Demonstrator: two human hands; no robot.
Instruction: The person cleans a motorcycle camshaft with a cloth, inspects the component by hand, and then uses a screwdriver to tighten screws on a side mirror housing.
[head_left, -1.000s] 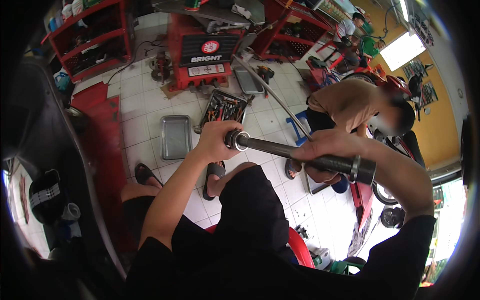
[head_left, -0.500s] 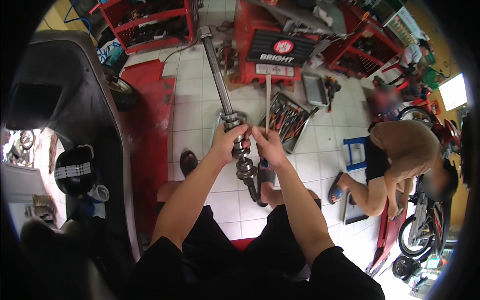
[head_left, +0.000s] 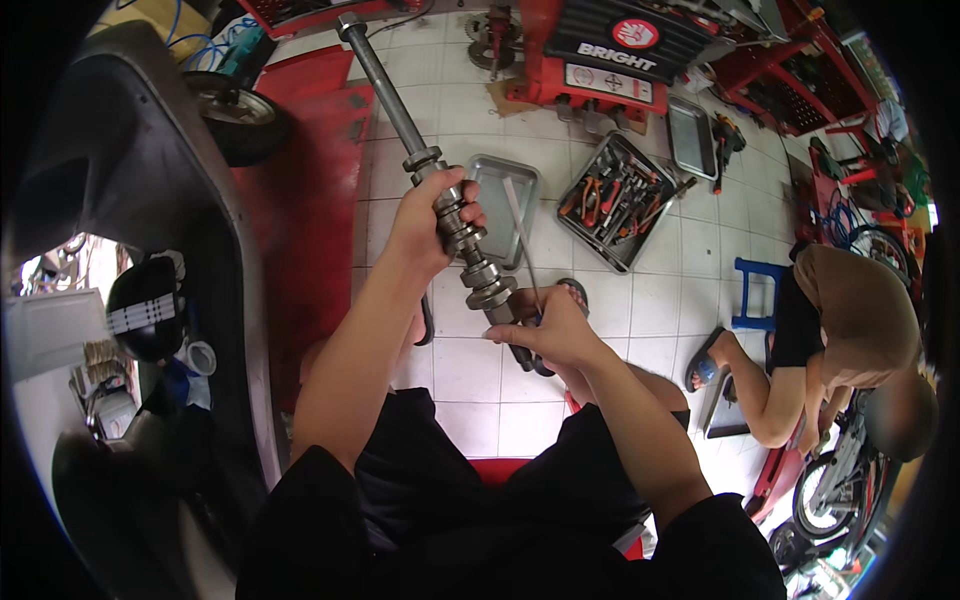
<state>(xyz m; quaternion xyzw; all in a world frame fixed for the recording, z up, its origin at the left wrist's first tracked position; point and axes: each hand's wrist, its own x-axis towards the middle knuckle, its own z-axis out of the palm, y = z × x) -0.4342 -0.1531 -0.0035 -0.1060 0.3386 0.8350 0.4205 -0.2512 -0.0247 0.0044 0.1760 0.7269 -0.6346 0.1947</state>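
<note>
1. Grip, left hand (head_left: pixel 428 220): fingers wrapped round the stepped metal shaft (head_left: pixel 484 272), roughly mid-length; shaft tilted in mid-air, hex-headed end (head_left: pixel 348 25) up-left, other end toward the lap.
2. Grip, right hand (head_left: pixel 555 325): thumb against the shaft's lower end; fingers apparently pinching a thin metal rod (head_left: pixel 522 230), contact partly hidden.
3. Risk: long upper end had no hand on it, so a loosened left grip could have tipped it; smooth metal might slip, dropping toward the sandal (head_left: pixel 573 290). Rod stood close beside the shaft and could have knocked it.
4. Edges, left: black panel (head_left: pixel 170 180), then red platform (head_left: pixel 300 190), limited swing that way.
5. Middle: silver tray (head_left: pixel 505 163) lay beyond the hands, tool tray (head_left: pixel 592 248) right of it.
6. Right: tiled floor (head_left: pixel 620 320) gave likely moving room before the blue stool (head_left: pixel 757 295) and crouching co-worker (head_left: pixel 860 315).
</note>
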